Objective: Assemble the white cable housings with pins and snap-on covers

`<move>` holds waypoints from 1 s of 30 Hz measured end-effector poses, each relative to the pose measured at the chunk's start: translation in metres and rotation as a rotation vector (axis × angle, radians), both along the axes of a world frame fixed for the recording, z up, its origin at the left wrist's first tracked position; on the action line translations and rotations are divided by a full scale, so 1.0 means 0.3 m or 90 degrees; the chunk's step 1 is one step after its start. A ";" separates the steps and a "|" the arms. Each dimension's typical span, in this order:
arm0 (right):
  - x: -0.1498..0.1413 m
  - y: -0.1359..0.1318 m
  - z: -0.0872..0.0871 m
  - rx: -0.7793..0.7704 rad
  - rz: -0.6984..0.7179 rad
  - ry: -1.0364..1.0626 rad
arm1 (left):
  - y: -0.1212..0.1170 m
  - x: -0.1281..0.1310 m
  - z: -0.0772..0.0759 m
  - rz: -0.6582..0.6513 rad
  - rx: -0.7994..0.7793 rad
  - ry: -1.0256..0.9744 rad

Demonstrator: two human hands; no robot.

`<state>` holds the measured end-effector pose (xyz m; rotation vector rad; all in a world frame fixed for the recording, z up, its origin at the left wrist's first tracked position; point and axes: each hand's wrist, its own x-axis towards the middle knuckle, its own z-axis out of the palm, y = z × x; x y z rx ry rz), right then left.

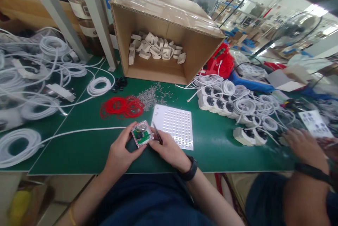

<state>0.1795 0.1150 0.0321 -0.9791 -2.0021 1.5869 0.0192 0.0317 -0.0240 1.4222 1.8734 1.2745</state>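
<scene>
A small white square housing [133,138] with a green circuit board [145,137] and a clear dome inside faces up between my hands. My left hand [120,150] is closed around its left and near sides. In my right hand [170,148] are thin dark tweezers [158,133], and its fingertips touch the housing's right edge. A white cable [89,130] runs from the left up to the housing; where it joins is hidden by my left hand. Just beyond my right hand lies a white sheet [171,120] with rows of small silvery stickers.
Red rubber rings [120,107], a pile of screws [148,97] and small black parts [120,83] lie ahead. Behind them stands a cardboard box [155,71] holding white housings. Coiled cables [19,145] crowd the left; cabled units [219,104] stand right, near a co-worker's hand [303,145].
</scene>
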 end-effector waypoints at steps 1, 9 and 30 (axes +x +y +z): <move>0.030 0.015 0.007 0.063 -0.012 -0.056 | 0.002 -0.004 -0.004 -0.008 0.003 -0.007; 0.187 0.069 -0.069 0.501 -0.084 -0.640 | 0.010 -0.010 0.003 -0.057 -0.024 0.050; 0.246 0.142 -0.089 0.542 -0.142 -0.649 | 0.033 -0.046 0.104 -0.050 -0.127 -0.356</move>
